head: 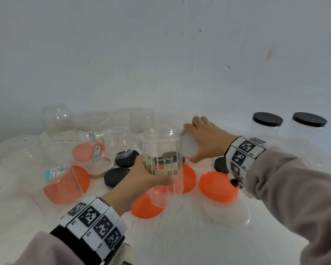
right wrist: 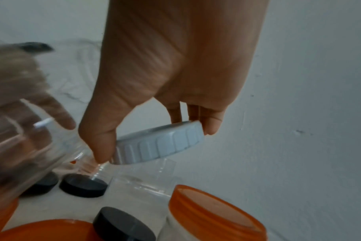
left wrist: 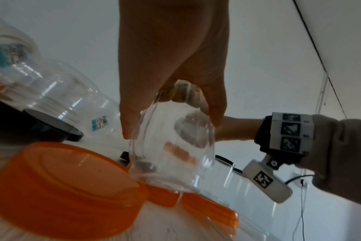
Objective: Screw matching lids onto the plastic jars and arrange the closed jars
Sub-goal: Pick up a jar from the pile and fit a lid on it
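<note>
My left hand grips a clear open-topped jar with a printed label, held upright above the table; the left wrist view shows its base under my fingers. My right hand holds a white ribbed lid by its edge, just right of the jar's mouth. In the right wrist view the white lid is pinched between thumb and fingertips, tilted, apart from the jar rim. Two closed jars with black lids stand at the back right.
Orange lids and black lids lie scattered on the white table. Several clear open jars crowd the left and back, some on their sides. A white wall rises close behind.
</note>
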